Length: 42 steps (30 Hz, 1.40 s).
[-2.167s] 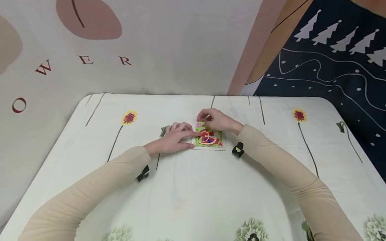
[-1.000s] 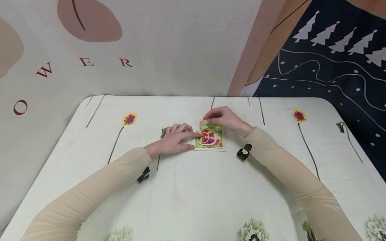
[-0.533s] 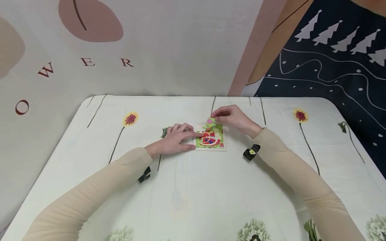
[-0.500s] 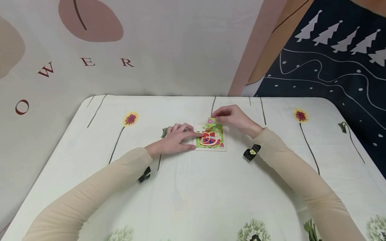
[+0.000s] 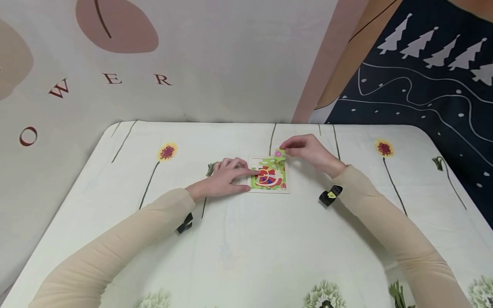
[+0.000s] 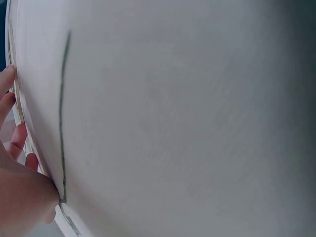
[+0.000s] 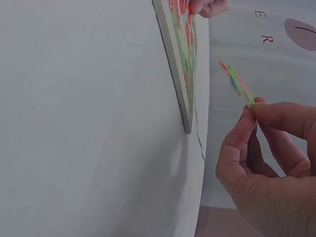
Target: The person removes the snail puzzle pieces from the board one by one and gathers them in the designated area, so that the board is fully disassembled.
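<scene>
A small jigsaw puzzle (image 5: 268,184) in a pale frame lies on the table, printed in green and red. My left hand (image 5: 227,177) rests at its left side, with the index finger straight out over the red picture and the thumb at the frame's lower left corner. Between thumb and fingertips my right hand (image 5: 312,152) pinches a green puzzle piece (image 5: 279,155) with a pink flower. In the right wrist view that puzzle piece (image 7: 238,84) is held up clear of the board, seen nearly edge-on. A bare white gap shows at the board's upper left.
A white cloth (image 5: 231,239) printed with flowers and stems covers the table. Behind it hangs a pale backdrop (image 5: 223,77) with letters, and a dark one (image 5: 416,94) with white trees is at the right. Each wrist wears a black camera (image 5: 330,195).
My right hand has lifted the flower piece out of the board's upper left and carried it to the right, uncovering the white gap. My left hand has stayed in place.
</scene>
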Tool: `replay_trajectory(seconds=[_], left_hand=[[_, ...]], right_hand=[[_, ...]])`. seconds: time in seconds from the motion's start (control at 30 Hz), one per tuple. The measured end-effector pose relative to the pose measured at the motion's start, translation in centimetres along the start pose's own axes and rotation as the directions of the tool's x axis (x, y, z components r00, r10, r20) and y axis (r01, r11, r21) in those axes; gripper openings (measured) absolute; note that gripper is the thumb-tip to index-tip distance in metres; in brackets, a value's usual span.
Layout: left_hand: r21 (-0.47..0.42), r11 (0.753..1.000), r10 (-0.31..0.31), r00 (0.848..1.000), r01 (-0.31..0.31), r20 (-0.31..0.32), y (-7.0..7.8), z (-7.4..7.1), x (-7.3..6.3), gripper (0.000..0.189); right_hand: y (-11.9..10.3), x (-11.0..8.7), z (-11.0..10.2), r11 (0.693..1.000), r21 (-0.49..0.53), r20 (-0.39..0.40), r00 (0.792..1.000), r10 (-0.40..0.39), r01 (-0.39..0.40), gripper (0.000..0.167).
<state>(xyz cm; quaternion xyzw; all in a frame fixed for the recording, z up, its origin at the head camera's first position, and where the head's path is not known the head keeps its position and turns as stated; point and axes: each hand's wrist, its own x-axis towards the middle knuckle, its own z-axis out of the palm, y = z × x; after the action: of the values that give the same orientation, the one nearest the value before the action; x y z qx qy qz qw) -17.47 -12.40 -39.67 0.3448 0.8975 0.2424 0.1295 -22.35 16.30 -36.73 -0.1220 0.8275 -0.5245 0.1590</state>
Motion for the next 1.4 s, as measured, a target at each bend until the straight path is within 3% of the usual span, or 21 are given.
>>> replay_trajectory(seconds=[0.57, 1.4], left_hand=[[0.014, 1.0, -0.004, 1.0, 0.004, -0.001, 0.0, 0.1, 0.0, 0.05], [0.005, 1.0, -0.003, 1.0, 0.003, 0.0, 0.1, -0.1, 0.0, 0.05]], right_hand=[[1.8, -1.4, -2.9, 0.995, -0.092, -0.056, 0.998, 0.04, -0.045, 0.027], [2.6, -1.9, -5.1, 0.98, -0.165, -0.038, 0.993, 0.111, -0.116, 0.025]])
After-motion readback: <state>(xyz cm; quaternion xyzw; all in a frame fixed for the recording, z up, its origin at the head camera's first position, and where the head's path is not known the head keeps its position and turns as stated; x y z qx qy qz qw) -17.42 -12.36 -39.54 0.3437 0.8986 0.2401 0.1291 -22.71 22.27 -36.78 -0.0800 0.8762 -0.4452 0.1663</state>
